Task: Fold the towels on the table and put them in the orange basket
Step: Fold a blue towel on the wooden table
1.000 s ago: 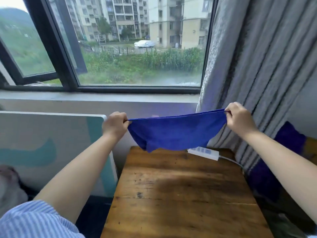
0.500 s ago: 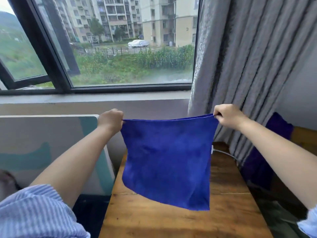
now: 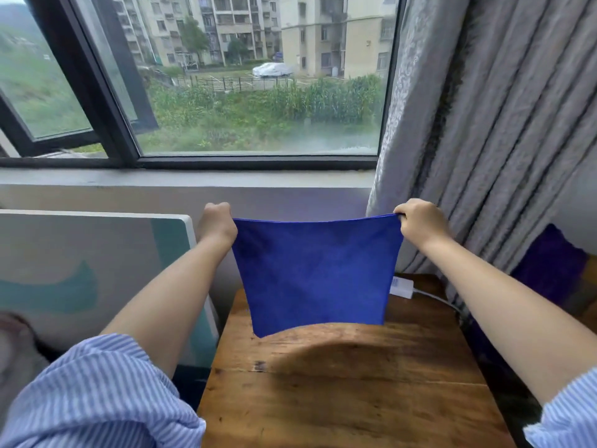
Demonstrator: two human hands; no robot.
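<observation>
The left hand (image 3: 217, 225) and right hand (image 3: 420, 225) are each pinching a top corner of the blue towel (image 3: 315, 273), which is hanging flat above the bench (image 3: 339, 392), top edge running left-right.

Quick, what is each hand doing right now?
Left hand: closed, gripping the top left corner of the blue towel.
Right hand: closed, gripping the towel's top right corner.
</observation>
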